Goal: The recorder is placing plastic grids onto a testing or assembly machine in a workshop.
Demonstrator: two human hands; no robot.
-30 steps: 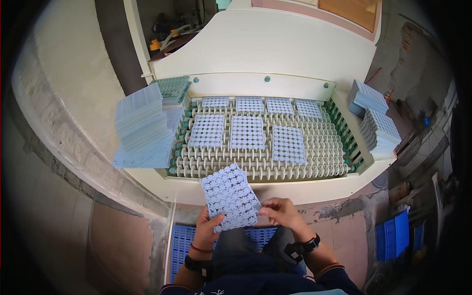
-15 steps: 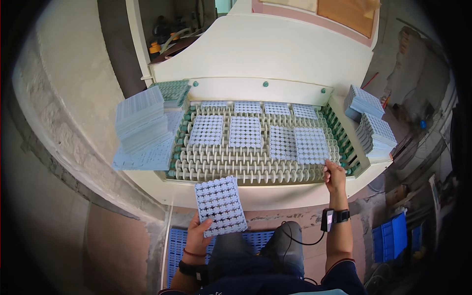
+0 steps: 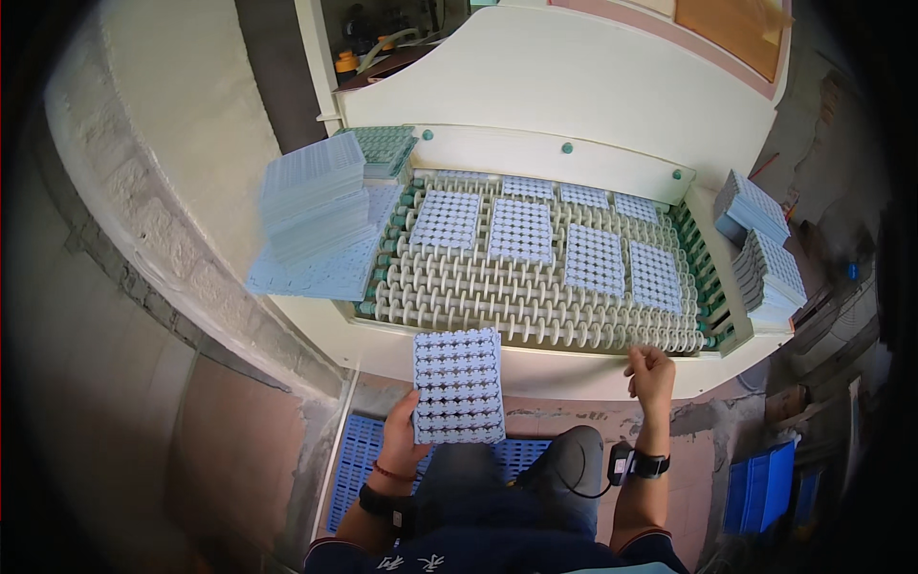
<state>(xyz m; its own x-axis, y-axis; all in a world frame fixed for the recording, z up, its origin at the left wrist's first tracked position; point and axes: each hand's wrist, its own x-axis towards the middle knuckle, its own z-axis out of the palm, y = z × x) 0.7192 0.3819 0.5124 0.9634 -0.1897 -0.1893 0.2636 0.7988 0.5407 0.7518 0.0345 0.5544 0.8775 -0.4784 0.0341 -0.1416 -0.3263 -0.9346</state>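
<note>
My left hand (image 3: 402, 428) grips a small stack of light-blue circuit board panels (image 3: 459, 387) by its left edge, in front of the machine. Rows of round shapes cover the top panel. My right hand (image 3: 651, 375), fingers curled in with nothing visible in them, hovers by the machine's front edge. Beyond it, a panel (image 3: 656, 277) lies flat on the wheeled roller conveyor (image 3: 459, 304), with another panel (image 3: 593, 258) to its left. Farther left lie two more, a panel (image 3: 520, 231) and a panel (image 3: 446, 220).
Several panels in the back row lie partly under the white hood (image 3: 574, 86). A tall stack of pale sheets (image 3: 316, 196) stands left of the rollers, beside green racks (image 3: 375, 148). Panel stacks (image 3: 770, 273) sit on the right ledge. A blue bin (image 3: 762, 488) is at lower right.
My right hand has let go of the rightmost panel and drawn back toward me. That panel now lies beside its neighbour instead of overlapping it. The view has shifted, and the held stack is more upright.
</note>
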